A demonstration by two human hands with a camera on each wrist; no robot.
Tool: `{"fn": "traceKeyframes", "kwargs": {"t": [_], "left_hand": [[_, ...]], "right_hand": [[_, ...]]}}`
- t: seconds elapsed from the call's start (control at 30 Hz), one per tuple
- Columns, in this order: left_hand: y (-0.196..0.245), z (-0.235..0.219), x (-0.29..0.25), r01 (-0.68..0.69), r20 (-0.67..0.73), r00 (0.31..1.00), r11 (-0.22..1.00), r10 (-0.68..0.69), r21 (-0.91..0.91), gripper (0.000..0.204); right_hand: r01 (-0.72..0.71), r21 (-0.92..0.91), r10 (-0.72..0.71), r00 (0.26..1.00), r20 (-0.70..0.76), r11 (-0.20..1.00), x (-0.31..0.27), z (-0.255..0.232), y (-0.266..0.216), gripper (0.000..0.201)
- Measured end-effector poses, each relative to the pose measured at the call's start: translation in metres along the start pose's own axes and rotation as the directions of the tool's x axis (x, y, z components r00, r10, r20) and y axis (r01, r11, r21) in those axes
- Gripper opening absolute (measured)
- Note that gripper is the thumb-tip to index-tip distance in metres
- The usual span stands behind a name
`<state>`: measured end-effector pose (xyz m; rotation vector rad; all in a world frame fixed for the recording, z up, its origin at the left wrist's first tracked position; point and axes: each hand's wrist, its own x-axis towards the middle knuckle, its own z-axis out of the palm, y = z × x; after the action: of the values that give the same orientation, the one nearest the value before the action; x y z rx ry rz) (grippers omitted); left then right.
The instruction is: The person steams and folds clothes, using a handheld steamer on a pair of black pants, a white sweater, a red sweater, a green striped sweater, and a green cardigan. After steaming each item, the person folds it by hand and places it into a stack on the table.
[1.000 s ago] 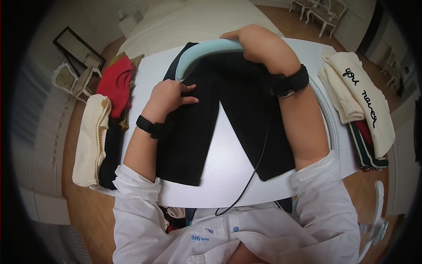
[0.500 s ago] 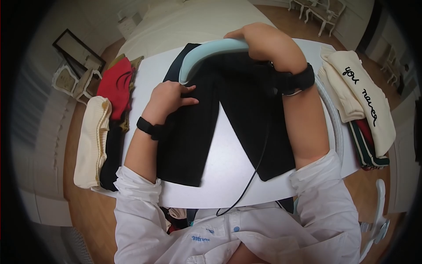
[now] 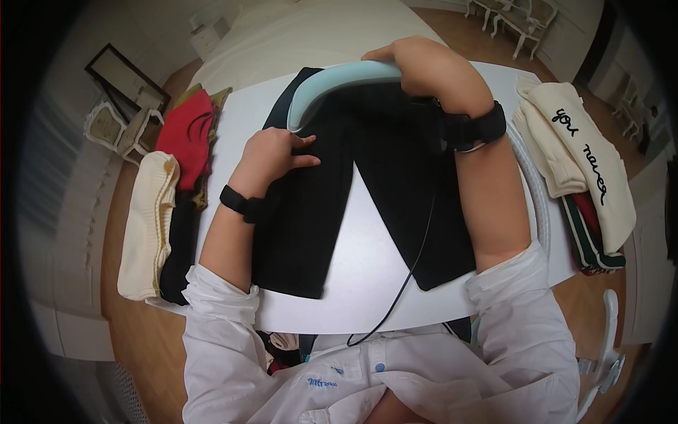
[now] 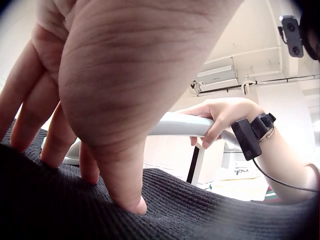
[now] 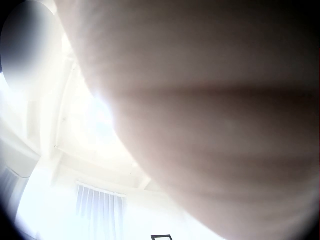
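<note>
Black ribbed trousers (image 3: 304, 237) lie flat on a white table (image 3: 364, 275), legs spread toward me. My right hand (image 3: 439, 74) grips the handle of a pale blue curved garment steamer (image 3: 335, 76), whose head curves down to the left over the upper part of the trousers. My left hand (image 3: 270, 157) rests on the trousers by the steamer's tip. In the left wrist view its fingertips and thumb (image 4: 127, 185) press on the ribbed fabric, spread apart. The right palm, blurred, fills most of the right wrist view.
A grey hose (image 3: 540, 191) curves along the table's right side. Folded knitwear stands on both edges: a red piece (image 3: 187, 134) and a cream one (image 3: 145, 226) on the left, a cream lettered sweater (image 3: 586, 155) on the right. A thin black cable (image 3: 417, 258) crosses the right trouser leg.
My right hand and the steamer have shifted slightly to the right since a second ago, and have barely moved in the last half second. The left hand stays in place on the trousers.
</note>
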<state>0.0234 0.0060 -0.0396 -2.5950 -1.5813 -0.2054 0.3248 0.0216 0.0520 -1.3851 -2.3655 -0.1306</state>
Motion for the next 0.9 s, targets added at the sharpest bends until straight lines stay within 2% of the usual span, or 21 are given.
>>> {"fn": "traceKeyframes", "kwargs": {"t": [0.07,0.23,0.47,0.53,0.77,0.83,0.9], "left_hand": [[-0.001,0.001,0.0,-0.011,-0.009,1.0,1.0,0.011,0.001,0.051],[-0.001,0.001,0.001,0.004,0.005,1.0,1.0,-0.004,-0.002,0.05],[-0.002,0.004,0.0,-0.007,-0.009,1.0,1.0,0.007,-0.009,0.051],[-0.003,0.006,0.001,-0.016,-0.016,1.0,1.0,0.016,-0.006,0.05],[0.002,0.002,0.0,0.003,0.004,1.0,1.0,-0.003,0.021,0.049],[0.001,0.003,-0.001,-0.014,-0.025,1.0,1.0,0.014,0.003,0.049],[0.003,0.002,-0.001,-0.014,-0.023,1.0,1.0,0.015,0.011,0.048]], "right_hand": [[-0.016,0.006,0.015,1.0,0.012,1.0,0.001,0.003,-0.002,0.07],[0.065,-0.007,-0.065,0.995,-0.07,0.998,0.002,0.019,-0.007,0.072],[0.079,-0.034,-0.082,0.989,-0.125,0.996,0.004,0.028,-0.008,0.069],[0.113,-0.056,-0.121,0.976,-0.179,0.992,0.002,0.029,-0.01,0.048],[0.125,-0.06,-0.135,0.973,-0.19,0.99,0.007,0.042,-0.015,0.052],[0.063,-0.011,-0.064,0.991,-0.122,0.998,0.006,0.04,-0.024,0.055],[0.041,-0.004,-0.042,0.992,-0.116,0.999,0.007,0.042,-0.033,0.057]]}}
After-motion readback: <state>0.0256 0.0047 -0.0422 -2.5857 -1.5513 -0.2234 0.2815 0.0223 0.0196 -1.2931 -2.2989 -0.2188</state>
